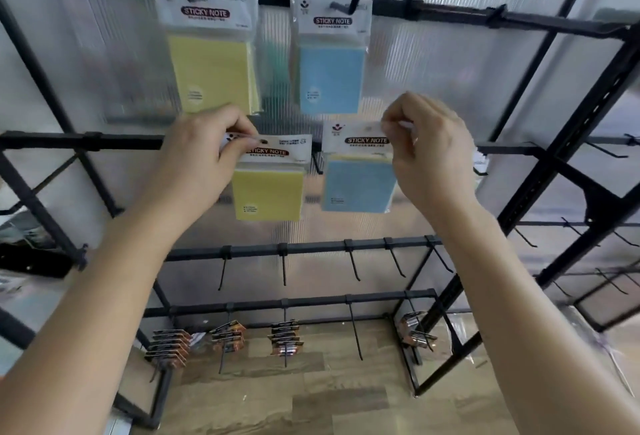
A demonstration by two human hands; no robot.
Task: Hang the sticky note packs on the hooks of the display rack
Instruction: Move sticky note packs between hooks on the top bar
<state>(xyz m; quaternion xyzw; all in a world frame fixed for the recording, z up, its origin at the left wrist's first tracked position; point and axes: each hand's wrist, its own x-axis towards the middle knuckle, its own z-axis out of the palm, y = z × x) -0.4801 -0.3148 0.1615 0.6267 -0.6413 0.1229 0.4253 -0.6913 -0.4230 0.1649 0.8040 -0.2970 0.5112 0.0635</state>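
Two sticky note packs hang from hooks on the top bar of the black display rack (450, 13): a yellow pack (211, 71) at the left and a blue pack (330, 78) to its right. At the second bar, my left hand (204, 154) pinches the header of another yellow pack (268, 192). My right hand (429, 150) pinches the top right corner of another blue pack (358, 181). Both held packs hang level with the second bar. Whether either sits on a hook is hidden by the packs and my fingers.
A third bar carries several bare hooks (353, 265). The lowest bar holds several small carded packs in orange and black (228, 334). A wooden floor (311, 400) lies below. More bare hooks (606, 154) stick out on the rack section at the right.
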